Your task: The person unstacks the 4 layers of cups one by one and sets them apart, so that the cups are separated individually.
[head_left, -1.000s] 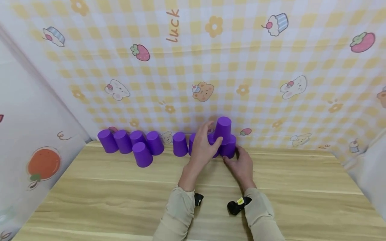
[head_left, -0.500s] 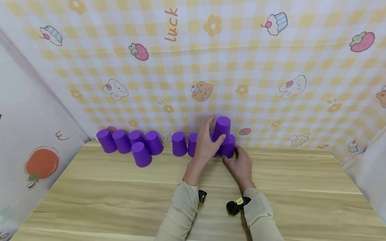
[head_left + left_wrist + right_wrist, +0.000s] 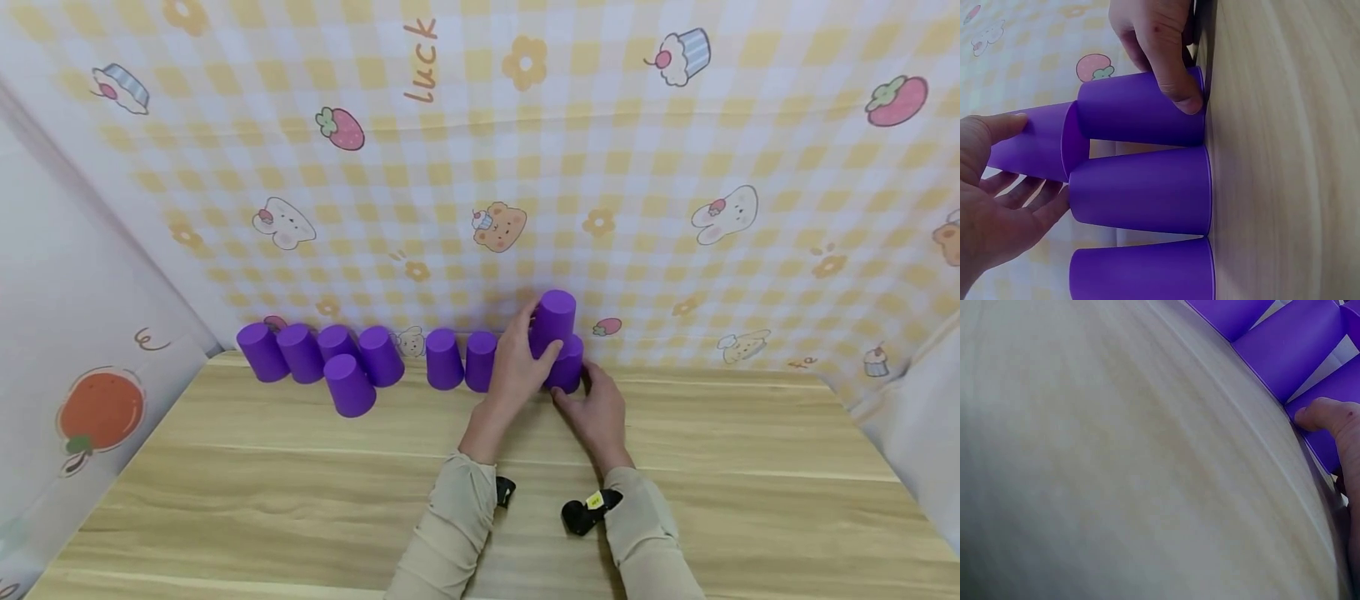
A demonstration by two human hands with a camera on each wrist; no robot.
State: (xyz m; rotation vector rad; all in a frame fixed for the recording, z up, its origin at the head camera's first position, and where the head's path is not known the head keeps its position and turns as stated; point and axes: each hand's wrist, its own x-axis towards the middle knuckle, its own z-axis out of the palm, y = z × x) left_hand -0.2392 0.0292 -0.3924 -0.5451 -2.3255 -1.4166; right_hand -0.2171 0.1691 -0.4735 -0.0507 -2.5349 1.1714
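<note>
An upside-down purple cup [image 3: 557, 310] sits across two others, and my left hand [image 3: 512, 367] holds its side between thumb and fingers. In the left wrist view, the open rim of this upper cup [image 3: 1035, 140] bridges the end cup [image 3: 1132, 109] and the middle cup [image 3: 1141, 192] below. My right hand [image 3: 602, 410] grips the end cup low down, thumb near its rim at the table. The right wrist view shows my right thumb [image 3: 1325, 415] pressed on that lower cup [image 3: 1316, 440].
To the left in the same row stand two more upside-down purple cups, one of them this cup [image 3: 445, 358]. Farther left are several others, with one cup [image 3: 350, 386] in front. A checked cloth [image 3: 637, 275] hangs behind the wooden table [image 3: 750, 467].
My left hand has shifted slightly right, and its fingers have come in around the upper cup. My right hand stays at the end cup. The head view has drifted a little.
</note>
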